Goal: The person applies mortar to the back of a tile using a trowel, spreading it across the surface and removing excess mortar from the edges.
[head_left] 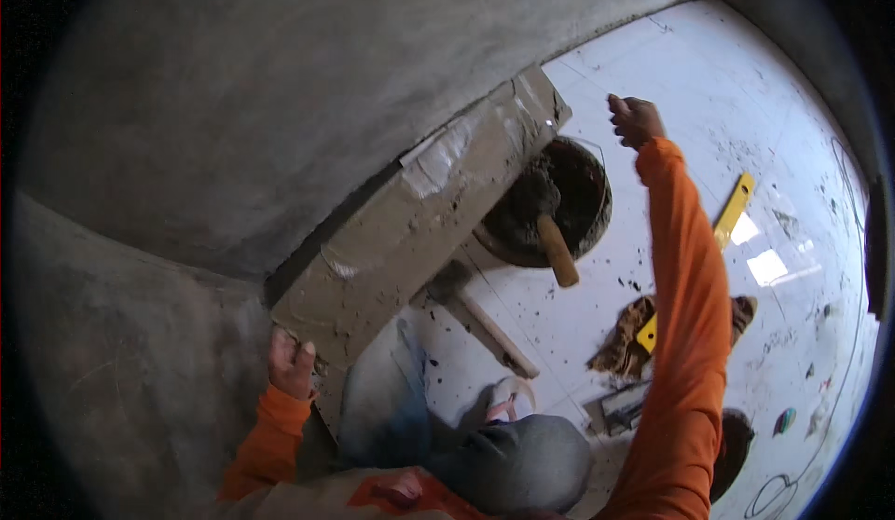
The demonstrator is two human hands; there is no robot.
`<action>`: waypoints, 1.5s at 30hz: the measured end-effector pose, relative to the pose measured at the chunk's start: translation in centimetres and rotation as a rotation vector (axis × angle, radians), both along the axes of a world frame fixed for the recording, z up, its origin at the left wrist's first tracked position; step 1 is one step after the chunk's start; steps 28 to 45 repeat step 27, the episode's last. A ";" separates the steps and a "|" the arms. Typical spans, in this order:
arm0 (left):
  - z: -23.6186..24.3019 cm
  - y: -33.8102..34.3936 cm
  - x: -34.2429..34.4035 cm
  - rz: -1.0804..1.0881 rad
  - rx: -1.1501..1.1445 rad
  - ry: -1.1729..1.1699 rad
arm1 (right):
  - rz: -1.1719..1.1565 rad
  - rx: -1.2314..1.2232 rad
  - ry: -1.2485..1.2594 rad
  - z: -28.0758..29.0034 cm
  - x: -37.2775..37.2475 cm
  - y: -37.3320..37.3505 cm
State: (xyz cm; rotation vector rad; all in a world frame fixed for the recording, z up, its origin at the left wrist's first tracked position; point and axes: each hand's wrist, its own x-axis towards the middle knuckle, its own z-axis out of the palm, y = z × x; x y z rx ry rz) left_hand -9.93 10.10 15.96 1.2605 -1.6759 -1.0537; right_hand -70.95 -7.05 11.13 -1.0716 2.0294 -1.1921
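Observation:
A long ledge coated with wet grey mortar (373, 250) runs along the wall from near left to far right, with shiny smears on its top. My left hand (292, 363) is at the ledge's near end, its fingers bent against the corner. Past the far end and to the right, my right hand (637, 121) is raised over the floor with its fingers closed. Whatever either hand pinches is too small to make out. Beside the ledge stands a dark bucket (601, 205) of mortar, with a wooden tool handle (557, 252) sticking out.
A hammer (485, 324) lies on the white tiled floor (578, 352) near my knees. Under my right arm are a yellow spirit level (735, 208), a brown rag (620, 343) and a flat metal tool (623, 408). Grey walls (233, 101) rise behind and left. A thin cable (844, 371) trails at right.

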 end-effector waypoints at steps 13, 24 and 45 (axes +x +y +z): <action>2.4 3.8 -0.1 0.174 0.014 -0.362 | 0.153 0.346 -0.029 5.2 -1.4 -11.2; 0.4 3.9 9.0 -0.011 -0.019 -0.352 | 0.222 0.628 0.120 6.5 -3.1 -10.1; 2.9 2.6 7.9 -0.182 -0.267 -0.605 | 0.241 0.598 0.056 5.4 -2.1 -10.4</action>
